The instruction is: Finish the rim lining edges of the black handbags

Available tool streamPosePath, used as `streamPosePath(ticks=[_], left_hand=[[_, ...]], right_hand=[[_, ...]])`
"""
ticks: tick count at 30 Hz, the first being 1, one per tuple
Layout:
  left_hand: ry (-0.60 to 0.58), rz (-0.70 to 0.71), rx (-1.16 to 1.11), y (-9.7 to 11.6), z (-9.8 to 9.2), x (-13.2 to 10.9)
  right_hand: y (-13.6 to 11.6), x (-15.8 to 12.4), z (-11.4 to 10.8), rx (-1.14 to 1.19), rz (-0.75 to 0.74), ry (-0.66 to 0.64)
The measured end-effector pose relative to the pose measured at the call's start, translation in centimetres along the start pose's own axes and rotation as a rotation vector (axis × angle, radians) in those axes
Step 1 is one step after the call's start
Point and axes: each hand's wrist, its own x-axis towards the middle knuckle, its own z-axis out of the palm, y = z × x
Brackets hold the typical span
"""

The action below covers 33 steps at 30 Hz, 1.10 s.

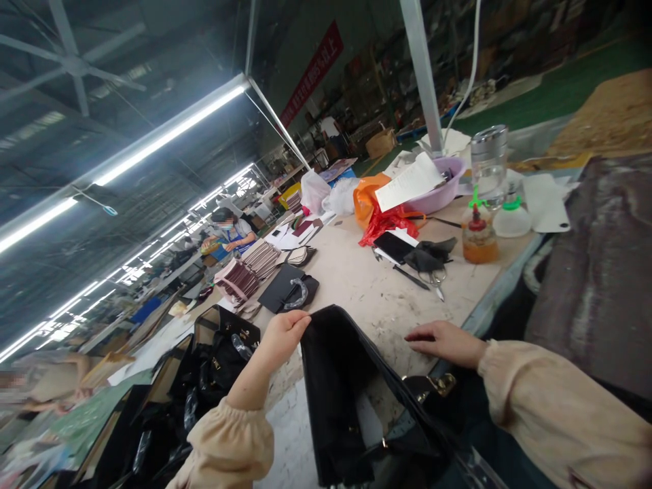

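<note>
A black bag (331, 394) with gold hardware stands open in front of me, its inside showing. At its upper left corner my left hand (282, 336) pinches the rim between thumb and fingers. My right hand (443, 341) is to the right of the bag, over the table edge, fingers stretched out and holding nothing. Below that hand a gold clasp (444, 384) shows on the bag's side. Further back on the worktable (351, 278) lies a flat black bag piece with a wrapped handle (288, 288).
More black bags (219, 346) crowd the left. Behind are stacked maroon pieces (237, 278), a phone (393, 247), scissors (435, 282), an orange-liquid bottle (479, 238), a glass jar (490, 163) and a purple basin (448, 193). People sit at the far left.
</note>
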Motion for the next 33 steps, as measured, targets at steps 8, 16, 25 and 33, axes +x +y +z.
streamPosePath(ticks=[8, 16, 25, 33], left_hand=[[0.125, -0.009, 0.274, 0.9, 0.9, -0.4], [0.052, 0.068, 0.343, 0.2, 0.3, 0.0], [-0.135, 0.18, 0.439, 1.1, -1.2, 0.5], [-0.173, 0.113, 0.688, 2.7, -0.8, 1.7]], right_hand=[[0.3, 0.1, 0.4, -0.022, -0.005, -0.007], [0.6, -0.1, 0.5, -0.102, -0.011, -0.001], [1.2, -0.4, 1.0, -0.096, 0.029, -0.033], [1.0, -0.2, 0.8, -0.107, 0.018, -0.05]])
